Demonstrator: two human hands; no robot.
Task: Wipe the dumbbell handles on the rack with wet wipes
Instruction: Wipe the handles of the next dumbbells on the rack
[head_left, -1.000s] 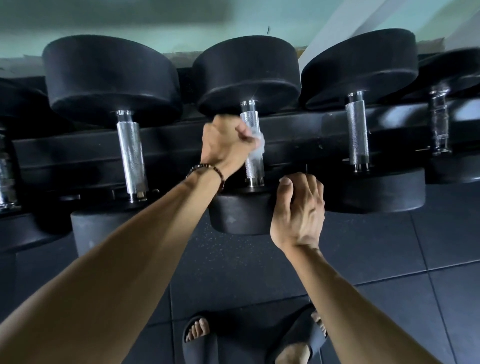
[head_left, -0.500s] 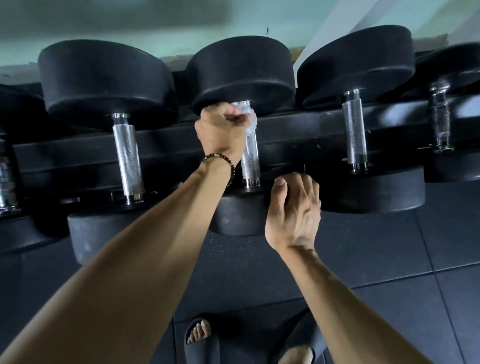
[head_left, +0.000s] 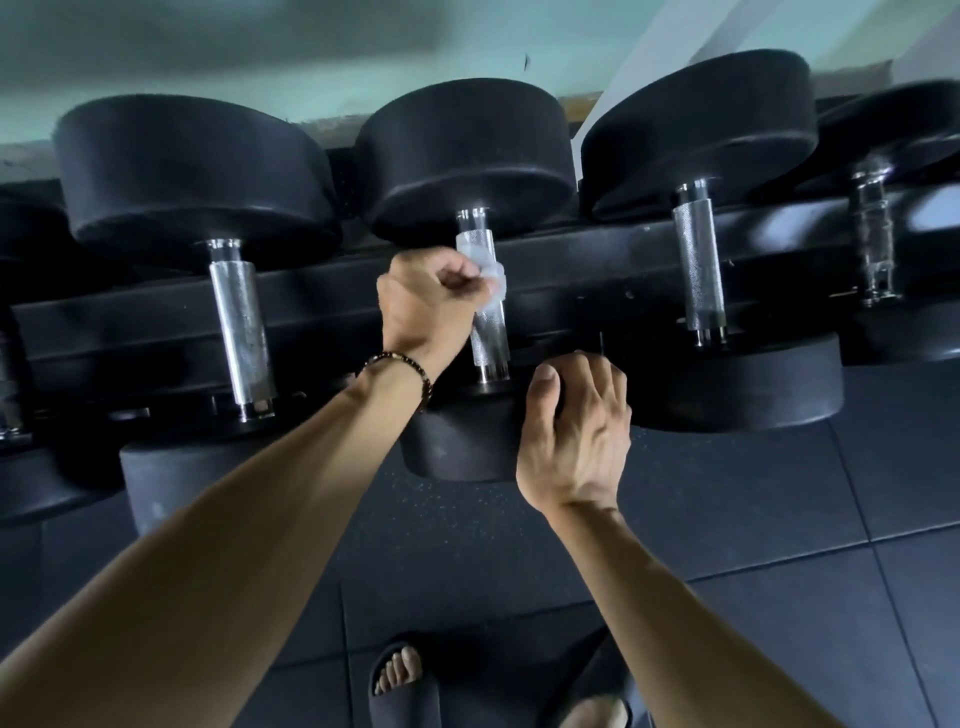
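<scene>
Our left hand (head_left: 426, 301), its grip wrapping the wet wipe (head_left: 485, 275) round the handle (head_left: 485, 306), has slid back down (another pass); our right hand (head_left: 574, 436) grips the dumbbell head (head_left: 457, 447).

dumbbells (head_left: 467, 280) side by side on rack (head_left: 156, 332), perhaps five

dark rubber floor tiles (head_left: 753, 519) lying below, pale seams running between them, light speckling showing on tile near middle. two dark slide sandals at bottom edge: left sandal (head_left: 402, 699) showing bare toes, right sandal (head_left: 597, 675) lying partly cut off by frame. beaded bracelet (head_left: 402, 366) sitting round one wrist. pale green wall (head_left: 234, 47) standing behind, blurred dark patch spreading along its top. white slanted beam (head_left: 670, 57) crossing upper right.
</scene>
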